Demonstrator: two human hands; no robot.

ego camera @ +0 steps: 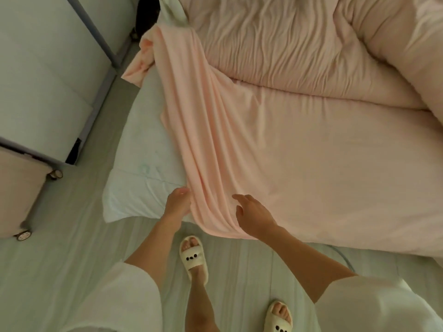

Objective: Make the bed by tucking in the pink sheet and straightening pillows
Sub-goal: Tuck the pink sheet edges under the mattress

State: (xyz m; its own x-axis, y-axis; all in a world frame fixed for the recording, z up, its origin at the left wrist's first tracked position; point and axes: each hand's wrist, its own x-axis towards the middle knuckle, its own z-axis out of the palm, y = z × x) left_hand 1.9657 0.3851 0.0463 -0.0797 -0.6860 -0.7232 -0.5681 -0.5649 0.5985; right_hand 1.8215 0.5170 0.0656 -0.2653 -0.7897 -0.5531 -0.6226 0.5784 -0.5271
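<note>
Head view, looking down at the near corner of the bed. I see the pink sheet [299, 164] spread over the mattress [141, 149], its loose left edge gathered into a long band of folds [191, 130]. The band's long axis runs from the far left, near the head of the bed, diagonally toward me, ending in a bunch that hangs just over the near edge of the mattress. To the left of the band a strip of pale mattress lies bare, down to its rounded near corner. My left hand [176, 203] is at the left side of the bunch, fingers against or tucked into the folds; I cannot tell whether it grips the cloth. My right hand [251, 215] hovers over the sheet just right of the bunch, fingers relaxed and spread, holding nothing. A crumpled pink duvet [311, 49] fills the far right of the bed. Open floor [84, 236] lies between the mattress and a wheeled frame cabinet [48, 80] on the left; my slippered feet [193, 257] stand on the floor near the bed's edge.
</note>
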